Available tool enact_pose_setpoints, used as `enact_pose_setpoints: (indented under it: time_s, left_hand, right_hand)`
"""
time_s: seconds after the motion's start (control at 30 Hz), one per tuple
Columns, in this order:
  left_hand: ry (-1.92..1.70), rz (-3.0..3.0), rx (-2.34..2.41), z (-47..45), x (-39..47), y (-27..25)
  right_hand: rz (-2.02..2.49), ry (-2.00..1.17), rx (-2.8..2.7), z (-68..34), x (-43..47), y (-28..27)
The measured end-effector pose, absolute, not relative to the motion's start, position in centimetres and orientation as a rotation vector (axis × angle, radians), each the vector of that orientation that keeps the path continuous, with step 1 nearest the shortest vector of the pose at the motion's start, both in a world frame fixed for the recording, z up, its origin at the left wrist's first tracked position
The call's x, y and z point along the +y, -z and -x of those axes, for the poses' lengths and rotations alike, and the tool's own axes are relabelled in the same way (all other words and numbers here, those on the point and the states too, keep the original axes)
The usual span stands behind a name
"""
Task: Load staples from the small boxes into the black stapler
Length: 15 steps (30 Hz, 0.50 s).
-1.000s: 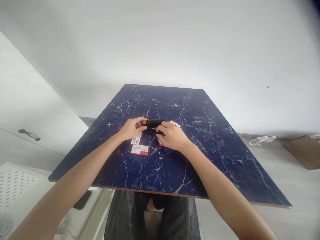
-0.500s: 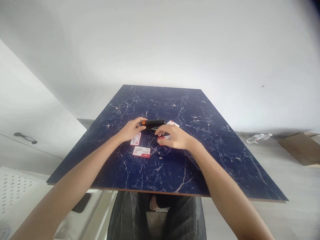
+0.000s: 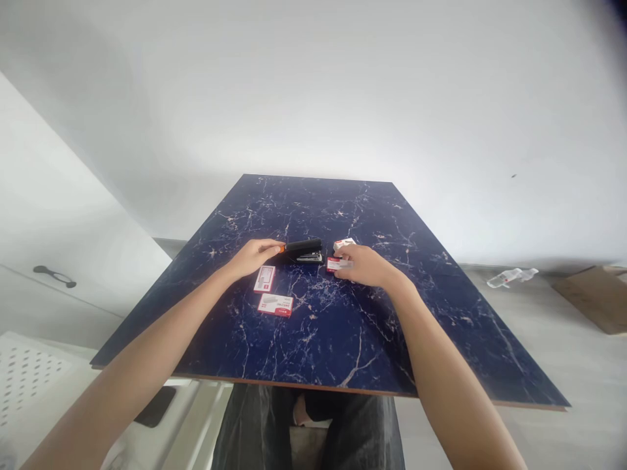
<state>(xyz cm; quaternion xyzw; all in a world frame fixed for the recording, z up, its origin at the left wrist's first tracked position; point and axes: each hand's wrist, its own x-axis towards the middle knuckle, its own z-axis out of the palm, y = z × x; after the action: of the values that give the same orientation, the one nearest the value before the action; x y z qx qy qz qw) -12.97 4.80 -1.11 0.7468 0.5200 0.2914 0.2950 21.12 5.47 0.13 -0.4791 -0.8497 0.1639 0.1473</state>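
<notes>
Plain white wall [image 3: 343, 98] fills the upper frame, meeting a white cabinet [image 3: 73, 215] on the left side, with a dark curved handle [image 3: 55, 277] at the left edge of the frame. Below it, in the lower left, sits a white perforated panel [image 3: 29, 372], and a dark flat object [image 3: 155, 406] lies partly behind the left forearm. From there the blue, white-veined worktop [image 3: 353, 339] spreads across the middle of the frame, with dark trousers [image 3: 249, 431] under its near edge.

Left of centre, the left hand [image 3: 255, 256] is closed, thumb and fingers pinching the orange left end of a black stapler [image 3: 304, 248]. Two red-and-white boxes lie flat just below this hand: an upright-turned box [image 3: 265, 279] and, nearer the bottom of the frame, a sideways box [image 3: 275, 305]. The stapler lies at the centre of the worktop — its upper and lower parts stand apart at the right end, with metal showing between.

Right of centre, the right hand [image 3: 365, 264] is partly closed, with a red-edged box [image 3: 337, 264] between thumb and fingers; a whiter box [image 3: 343, 243] sits just above, half covered by the fingertips. At the far right, clear plastic bottles [image 3: 513, 277] and a brown carton [image 3: 595, 297] lie on the floor [image 3: 568, 365].
</notes>
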Motion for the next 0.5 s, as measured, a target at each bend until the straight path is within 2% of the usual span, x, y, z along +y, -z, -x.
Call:
enact_pose_setpoints:
  time_s: [0.37, 0.5]
  left_hand:
    - [-0.872, -1.901, 1.371, 12.6, 5.2, 1.7]
    - [-0.921, -1.829, 1.341, 12.5, 5.4, 1.9]
  right_hand:
    - [1.193, -0.282, -2.329, -17.4, 5.4, 2.6]
    - [1.238, -0.320, -2.305, -17.3, 5.4, 2.6]
